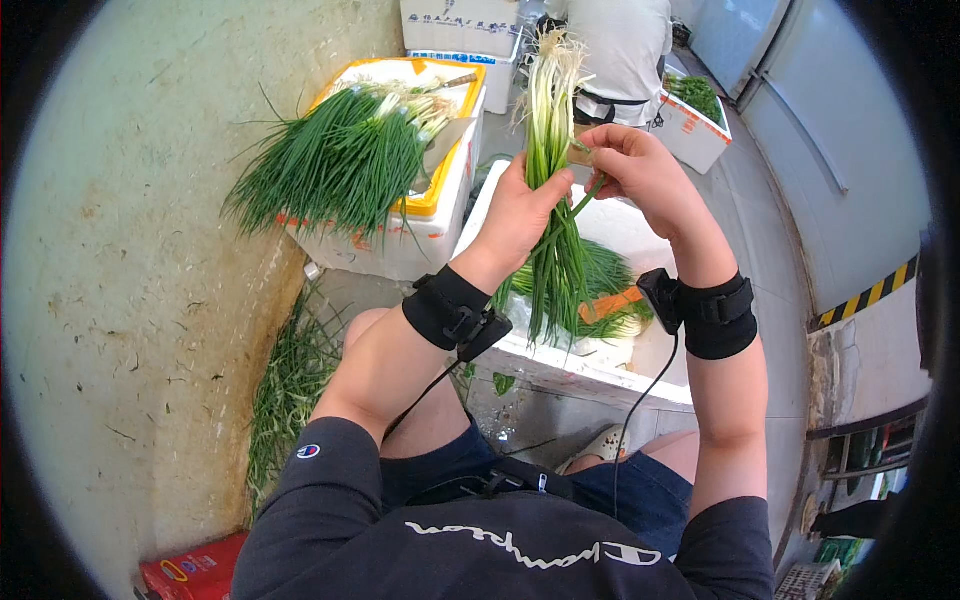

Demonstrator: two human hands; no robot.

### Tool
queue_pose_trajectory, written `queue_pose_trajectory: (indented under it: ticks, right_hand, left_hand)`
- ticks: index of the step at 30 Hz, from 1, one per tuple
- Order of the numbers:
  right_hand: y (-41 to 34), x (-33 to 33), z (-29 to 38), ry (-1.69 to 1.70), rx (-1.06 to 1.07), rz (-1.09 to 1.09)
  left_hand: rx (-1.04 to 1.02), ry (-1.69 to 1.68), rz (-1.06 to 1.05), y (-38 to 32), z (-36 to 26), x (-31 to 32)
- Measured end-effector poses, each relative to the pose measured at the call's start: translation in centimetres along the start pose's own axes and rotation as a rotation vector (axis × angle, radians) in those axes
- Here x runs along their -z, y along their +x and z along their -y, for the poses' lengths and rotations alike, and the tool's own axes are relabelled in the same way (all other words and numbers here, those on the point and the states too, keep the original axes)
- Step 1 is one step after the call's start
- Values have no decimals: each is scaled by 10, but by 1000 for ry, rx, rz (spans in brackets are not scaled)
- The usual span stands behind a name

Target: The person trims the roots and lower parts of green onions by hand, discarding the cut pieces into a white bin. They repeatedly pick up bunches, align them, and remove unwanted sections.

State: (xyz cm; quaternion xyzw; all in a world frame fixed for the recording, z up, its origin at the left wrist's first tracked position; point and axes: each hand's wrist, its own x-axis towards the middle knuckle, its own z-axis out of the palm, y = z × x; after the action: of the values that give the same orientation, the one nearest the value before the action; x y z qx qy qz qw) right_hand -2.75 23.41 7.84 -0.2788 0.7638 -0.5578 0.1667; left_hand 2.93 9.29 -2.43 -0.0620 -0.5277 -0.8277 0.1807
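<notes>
My left hand [525, 214] is wrapped around the middle of a bunch of green onions [550, 120]. Its white roots point up and away from me, and the green tops hang down. At the right of the bunch, my right hand [634, 165] pinches a green leaf [589, 196] between thumb and fingers; the leaf runs slantwise down across the stalks. Below both hands stands a white foam box [667, 367] with more green onions [604, 266] inside, partly hidden by the held bunch. An orange strip [611, 304] lies among them.
At the left, a heap of green onions [337, 157] and a knife [459, 81] lie on a yellow-edged foam box [427, 204]. Leaf scraps [289, 390] lie along the stained wall [135, 262]. A person in white [615, 52] is ahead, beside a foam box of greens [694, 135].
</notes>
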Motion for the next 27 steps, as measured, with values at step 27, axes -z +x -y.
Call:
queue_pose_trajectory:
  ticks: [27]
  right_hand:
    - [11, 31, 200, -634, 817, -276]
  left_hand:
    - [40, 87, 50, 9, 11, 8]
